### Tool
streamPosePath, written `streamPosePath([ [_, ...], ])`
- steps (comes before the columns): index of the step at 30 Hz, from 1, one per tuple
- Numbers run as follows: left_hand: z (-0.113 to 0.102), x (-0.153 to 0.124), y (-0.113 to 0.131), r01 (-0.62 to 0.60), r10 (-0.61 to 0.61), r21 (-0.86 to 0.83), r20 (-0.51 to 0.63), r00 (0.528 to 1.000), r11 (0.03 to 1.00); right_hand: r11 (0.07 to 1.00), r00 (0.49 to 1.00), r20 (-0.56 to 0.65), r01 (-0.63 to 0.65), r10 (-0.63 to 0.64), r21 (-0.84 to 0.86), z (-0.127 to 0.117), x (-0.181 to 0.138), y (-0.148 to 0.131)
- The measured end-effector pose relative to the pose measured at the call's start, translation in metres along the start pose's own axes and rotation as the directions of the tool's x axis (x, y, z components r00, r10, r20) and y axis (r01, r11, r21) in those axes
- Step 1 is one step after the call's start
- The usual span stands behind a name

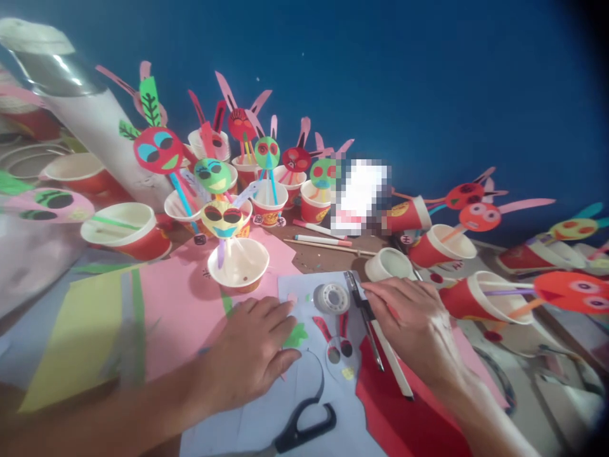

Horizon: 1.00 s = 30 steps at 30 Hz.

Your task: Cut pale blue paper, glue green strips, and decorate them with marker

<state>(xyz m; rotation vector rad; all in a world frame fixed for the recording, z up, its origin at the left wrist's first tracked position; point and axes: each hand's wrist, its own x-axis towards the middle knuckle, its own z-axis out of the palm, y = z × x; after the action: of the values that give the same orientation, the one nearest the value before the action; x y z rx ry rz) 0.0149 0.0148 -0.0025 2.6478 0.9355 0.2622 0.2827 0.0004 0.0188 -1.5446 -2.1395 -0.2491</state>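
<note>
The paper ears (pixel 322 328) are red with dark marks. The scissor handles (pixel 292 437) are black, the wall (pixel 428 82) deep blue.

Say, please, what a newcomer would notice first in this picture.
Probably the bright paper faces, raised on straws from red cups before the blue wall. Then the eye may drop to the pale sheet between the left hand and right hand, where a small face with red ears lies near a white roll.
</note>
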Motion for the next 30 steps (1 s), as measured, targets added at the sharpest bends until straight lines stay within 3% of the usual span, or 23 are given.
streamPosePath([
  [8, 0.007, -0.001, -0.002, -0.018, 0.018, 0.005, -0.085, 0.996, 1.000, 0.999, 0.999, 0.038, -0.010, 0.008, 0.042, 0.002, -0.010, 0.005],
  [16, 0.006, 0.000, -0.003, -0.021, 0.019, -0.028, -0.069, 0.997, 0.999, 0.997, 0.973, 0.226, -0.054, 0.040, 0.057, -0.002, -0.013, 0.003],
  [23, 0.006, 0.000, -0.003, -0.011, 0.008, -0.049, -0.066, 0.998, 0.999, 0.979, 0.938, 0.304, -0.118, 0.165, -0.166, 0.000, -0.011, 0.009],
  [30, 0.008, -0.001, -0.005, -0.012, 0.010, -0.044, -0.063, 0.998, 0.999, 0.947, 0.924, 0.333, -0.081, 0.188, -0.311, 0.011, -0.010, 0.000],
])
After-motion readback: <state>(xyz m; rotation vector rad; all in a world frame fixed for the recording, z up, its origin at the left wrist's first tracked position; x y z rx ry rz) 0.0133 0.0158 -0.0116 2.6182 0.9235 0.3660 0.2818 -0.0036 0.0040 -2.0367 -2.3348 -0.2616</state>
